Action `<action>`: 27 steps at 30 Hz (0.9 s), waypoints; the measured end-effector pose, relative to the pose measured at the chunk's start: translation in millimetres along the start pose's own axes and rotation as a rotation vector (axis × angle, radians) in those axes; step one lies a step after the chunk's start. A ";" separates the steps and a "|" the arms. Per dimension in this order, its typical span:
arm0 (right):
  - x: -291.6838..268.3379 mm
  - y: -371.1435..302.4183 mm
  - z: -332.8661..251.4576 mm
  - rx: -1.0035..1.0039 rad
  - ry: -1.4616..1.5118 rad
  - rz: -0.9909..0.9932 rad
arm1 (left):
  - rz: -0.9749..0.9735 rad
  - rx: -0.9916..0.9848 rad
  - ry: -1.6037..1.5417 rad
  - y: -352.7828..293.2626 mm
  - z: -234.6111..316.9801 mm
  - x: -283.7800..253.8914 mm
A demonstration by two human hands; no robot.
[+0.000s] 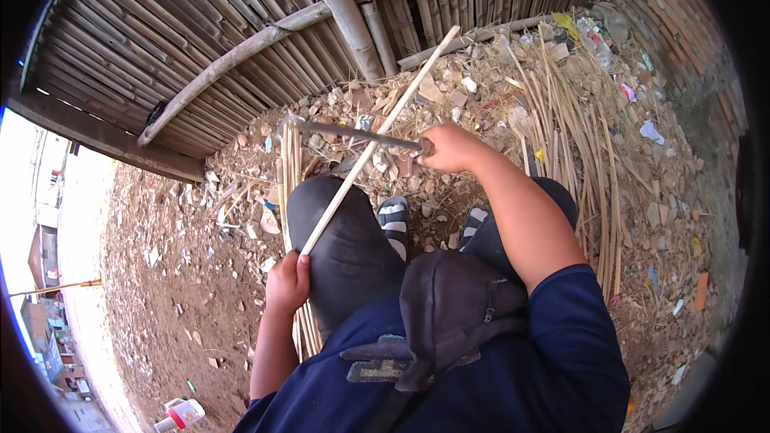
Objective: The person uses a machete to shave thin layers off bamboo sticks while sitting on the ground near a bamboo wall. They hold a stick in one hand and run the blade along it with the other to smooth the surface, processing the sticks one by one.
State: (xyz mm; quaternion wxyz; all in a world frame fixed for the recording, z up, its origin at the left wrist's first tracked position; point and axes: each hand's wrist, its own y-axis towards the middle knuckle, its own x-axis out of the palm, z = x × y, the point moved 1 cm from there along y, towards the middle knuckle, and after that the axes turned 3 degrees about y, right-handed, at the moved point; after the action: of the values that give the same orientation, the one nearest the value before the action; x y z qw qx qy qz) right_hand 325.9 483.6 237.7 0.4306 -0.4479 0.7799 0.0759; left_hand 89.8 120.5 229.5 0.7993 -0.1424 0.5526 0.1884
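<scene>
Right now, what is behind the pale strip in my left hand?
Behind the strip: your left knee low down, littered ground higher up. What its width covers is hidden; whether the metal tool crosses behind is unclear.

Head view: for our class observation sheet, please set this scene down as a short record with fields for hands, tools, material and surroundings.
Left grip: closed on the lower end of a long pale strip
Right grip: closed on the handle of a dark-bladed knife
Blade position: crossing the strip, tip toward the left
Other material: loose strips on the ground at right; more strips beside the left knee
Ground: stony soil with scattered litter
Background: slatted wall ahead; brick wall at right
</scene>
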 end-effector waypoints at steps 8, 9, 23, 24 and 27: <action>-34.6 -17.1 9.8 0.135 -0.088 0.380 | 0.056 -0.019 0.028 -14.2 -21.9 -5.2; -41.6 -21.9 5.1 0.210 -0.027 0.387 | 0.080 -0.045 0.079 -23.0 -38.2 -3.5; -22.5 -6.0 35.0 0.148 0.254 0.528 | 0.164 -0.593 0.062 -138.7 -147.5 70.5; -21.4 -8.7 32.6 0.147 0.242 0.524 | 0.175 -0.598 0.069 -139.3 -152.1 77.2; -18.9 -17.2 21.2 0.096 0.203 0.469 | 0.063 -0.693 0.118 -137.5 -173.2 92.4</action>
State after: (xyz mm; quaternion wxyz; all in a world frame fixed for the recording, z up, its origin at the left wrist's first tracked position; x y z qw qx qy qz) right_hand 356.1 496.2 243.2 0.3415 -0.2393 0.9043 0.0913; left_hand 38.6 -63.9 85.2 0.6639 -0.3988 0.5051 0.3810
